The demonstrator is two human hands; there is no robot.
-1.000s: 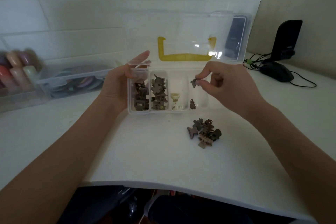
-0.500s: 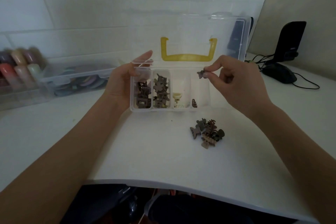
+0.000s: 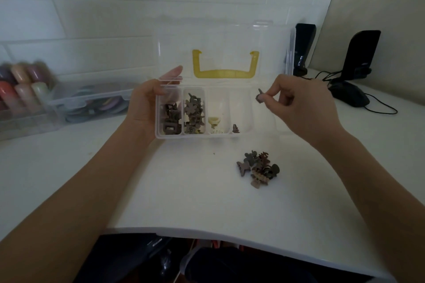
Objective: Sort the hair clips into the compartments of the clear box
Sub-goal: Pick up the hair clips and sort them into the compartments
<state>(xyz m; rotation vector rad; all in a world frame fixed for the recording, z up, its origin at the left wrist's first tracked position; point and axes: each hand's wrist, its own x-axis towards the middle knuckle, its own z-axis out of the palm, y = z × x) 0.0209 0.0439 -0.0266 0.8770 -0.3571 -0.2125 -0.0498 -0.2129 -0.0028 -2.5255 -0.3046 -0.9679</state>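
Mostly brown clips (image 3: 193, 112) in clear box (image 3: 195, 136)

A black computer mouse (image 3: 349, 96) with its cable lies far right, beside a dark speaker (image 3: 361, 53). At left, a clear storage bin (image 3: 92, 103) holds coloured items.

The clear box (image 3: 197, 136) stands on the table (image 3: 184, 190) (lid (image 3: 225, 37) raised behind); a pile of hair clips (image 3: 258, 169) lies before its right end, a computer mouse (image 3: 349, 96) far right.

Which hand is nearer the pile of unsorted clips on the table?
Right. The right hand pinches a clip above and just right of the pile; the left hand grips the clear box at its far left end.
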